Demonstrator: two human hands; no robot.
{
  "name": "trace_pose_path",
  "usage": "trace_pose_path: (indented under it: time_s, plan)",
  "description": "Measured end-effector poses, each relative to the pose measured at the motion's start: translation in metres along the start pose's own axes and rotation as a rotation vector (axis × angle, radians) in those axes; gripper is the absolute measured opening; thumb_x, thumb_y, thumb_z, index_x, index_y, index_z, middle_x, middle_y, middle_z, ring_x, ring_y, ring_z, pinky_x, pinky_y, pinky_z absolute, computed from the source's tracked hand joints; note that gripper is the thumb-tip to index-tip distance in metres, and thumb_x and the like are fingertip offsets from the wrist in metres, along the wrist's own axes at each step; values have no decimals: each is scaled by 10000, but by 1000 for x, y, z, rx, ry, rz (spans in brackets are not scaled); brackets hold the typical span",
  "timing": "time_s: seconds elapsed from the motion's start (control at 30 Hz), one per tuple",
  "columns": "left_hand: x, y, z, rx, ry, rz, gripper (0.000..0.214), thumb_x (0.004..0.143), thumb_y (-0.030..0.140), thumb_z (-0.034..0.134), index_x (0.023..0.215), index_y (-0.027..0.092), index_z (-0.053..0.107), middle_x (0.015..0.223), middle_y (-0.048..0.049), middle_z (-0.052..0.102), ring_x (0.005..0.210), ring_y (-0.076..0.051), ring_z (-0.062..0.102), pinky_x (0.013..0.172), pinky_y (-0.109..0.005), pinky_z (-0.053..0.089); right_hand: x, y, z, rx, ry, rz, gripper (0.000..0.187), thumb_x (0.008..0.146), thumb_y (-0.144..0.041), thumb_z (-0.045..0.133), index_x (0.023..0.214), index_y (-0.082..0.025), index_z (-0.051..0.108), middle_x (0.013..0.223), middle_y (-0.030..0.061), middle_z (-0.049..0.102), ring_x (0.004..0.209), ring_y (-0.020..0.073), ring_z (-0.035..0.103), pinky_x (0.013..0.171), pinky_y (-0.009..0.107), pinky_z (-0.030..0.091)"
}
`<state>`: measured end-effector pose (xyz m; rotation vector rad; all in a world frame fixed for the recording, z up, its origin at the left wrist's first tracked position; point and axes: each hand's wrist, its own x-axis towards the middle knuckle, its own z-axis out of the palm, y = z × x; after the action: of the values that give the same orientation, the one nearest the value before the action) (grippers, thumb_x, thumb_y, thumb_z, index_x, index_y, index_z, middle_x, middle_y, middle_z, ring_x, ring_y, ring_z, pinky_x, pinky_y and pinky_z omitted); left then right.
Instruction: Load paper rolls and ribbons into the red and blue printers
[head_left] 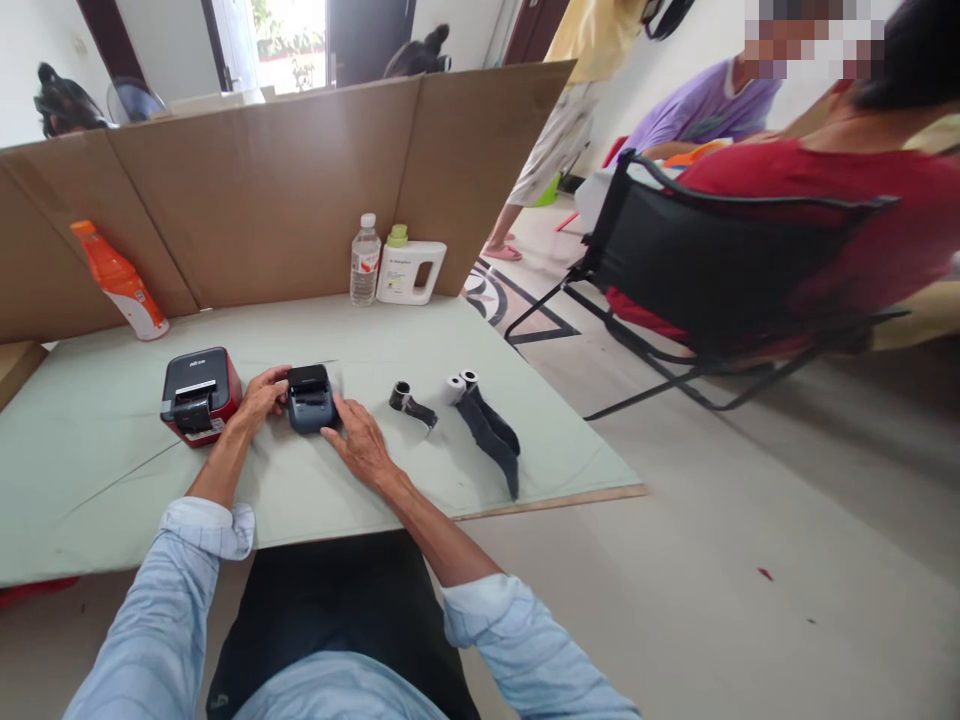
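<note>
"Light-blue shirt (337,690) and dark trousers (337,590) were nearest, along the bottom of the frame. Where were the hands?"

"Left of centre, on either side of a small printer (310,400) on the surface (300,490). The left hand (259,398) curved against its left side; whether it gripped, I couldn't tell. The right hand (361,437) had thumb and fingers apart around the lower right corner."

"Which step was that?"

"Steadying or placing it, I'd judge. The next move called for even contact from both sides, clear of the larger printer (196,368) at left."

"And the rolls?"

"Right of the hands: a dark roll (401,389) with a short tail, then two white rolls (454,389) trailing long dark strips (487,440)."

"Any containers?"

"Three, before the cardboard screen (277,190). An orange bottle (120,270) appeared tilted at left, contents unclear. Upper middle, a capped clear bottle (365,262) showed no certain level; just beside it, a white jug (401,277) hid its contents."
</note>
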<state>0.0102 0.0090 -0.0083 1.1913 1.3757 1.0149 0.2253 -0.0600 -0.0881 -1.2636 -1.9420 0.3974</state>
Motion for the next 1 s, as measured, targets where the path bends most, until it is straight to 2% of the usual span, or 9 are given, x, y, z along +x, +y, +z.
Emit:
trace_pose_path:
  time_s: [0.17,0.23,0.3,0.4,0.57,0.67,0.73,0.83,1.0]
  plan:
    - [11,6,8,99,169,34,313,828,348,770,1058,145,710,752,7,652,580,-106,562,481,-197,387,-1,-1,-1,-18,-12,6,648,1001,-346,605,1607,-190,434,1398,191,644,1270,354,606,1079,540,538]
    - [16,8,10,153,227,41,277,846,410,764,914,154,682,696,16,618,599,-119,577,506,-199,408,-1,-1,-2,-8,-18,11,646,999,-346,609,1602,-189,439,1397,191,644,1273,354,603,1085,538,534]
    - [20,8,11,184,230,61,297,861,444,738,819,161,655,648,20,589,622,-132,585,533,-203,428,-1,-2,-3,3,-18,11,647,1001,-347,604,1608,-207,431,1383,184,651,1270,357,606,1078,549,535]
    - [20,5,9,189,153,114,259,832,416,731,854,159,704,714,-3,656,685,-155,617,609,-238,493,0,-3,-4,3,-12,7,639,1011,-352,590,1613,-222,419,1377,181,654,1266,360,608,1063,558,539]
    - [10,0,-2,296,28,217,400,807,393,717,1136,176,789,1070,-84,763,934,-235,700,877,-373,589,0,-5,-6,21,-20,10,620,1010,-355,599,1586,-183,446,1380,193,647,1268,359,605,1074,544,536]
    - [3,-2,-9,401,-44,311,452,814,470,734,1181,214,803,1351,-118,684,1210,-299,665,1086,-447,532,0,-6,-7,29,-19,9,604,1011,-359,601,1572,-181,463,1393,194,639,1278,357,602,1081,542,535]
    - [0,-2,-11,490,-80,344,492,739,483,816,1163,234,815,1467,-121,606,1365,-342,582,1179,-474,467,0,-6,-7,33,-15,11,600,1012,-366,602,1568,-184,468,1395,191,638,1282,358,600,1085,543,534]
    - [1,-5,-9,598,-91,364,470,680,433,875,1112,254,828,1466,-107,592,1404,-356,551,1214,-501,439,0,-6,-6,40,-6,18,600,1011,-371,607,1569,-202,466,1380,177,645,1266,350,609,1088,540,534]
    - [7,-9,-4,658,31,421,197,803,309,768,974,242,840,1369,-90,624,1331,-314,602,1195,-485,466,-1,-4,-4,60,11,20,596,1003,-371,619,1558,-201,481,1377,182,643,1273,351,606,1095,542,528]
